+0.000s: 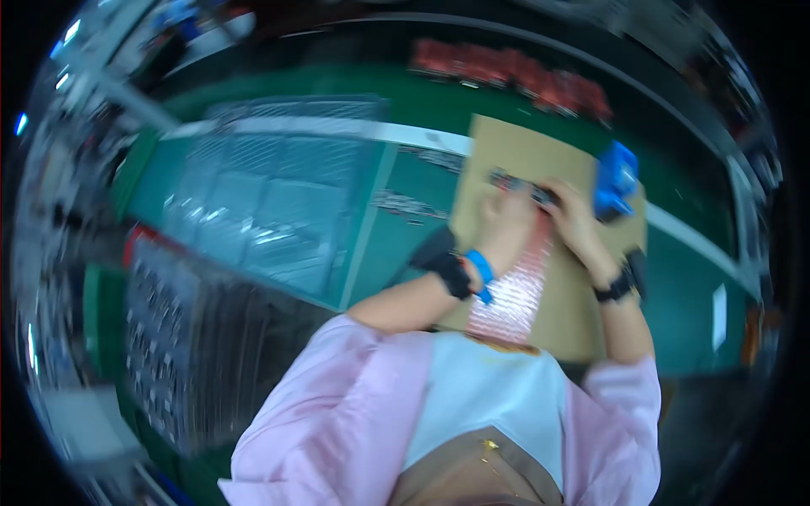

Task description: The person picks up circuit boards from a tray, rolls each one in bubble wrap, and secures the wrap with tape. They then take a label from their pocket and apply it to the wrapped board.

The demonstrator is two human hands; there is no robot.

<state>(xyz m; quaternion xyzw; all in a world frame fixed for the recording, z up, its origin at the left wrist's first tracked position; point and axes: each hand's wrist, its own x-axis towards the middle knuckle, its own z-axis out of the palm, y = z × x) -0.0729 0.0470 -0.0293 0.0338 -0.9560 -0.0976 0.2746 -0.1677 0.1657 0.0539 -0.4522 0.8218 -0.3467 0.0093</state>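
Bubble wrap extends nearward from between left hand and right hand. Fingers curl at its far end; whether they pinch it, I cannot tell.

Shiny pink strip over brown board; dark parts, far end.

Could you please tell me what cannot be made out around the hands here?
In the head view:
Left hand: fingertips, hidden by the hand itself.
Right hand: exact grip, blurred.
Small dark parts: details, blurred.
Pink shiny strip: upper end, covered by hands.
Loose pieces alongside: number, too small and blurred.
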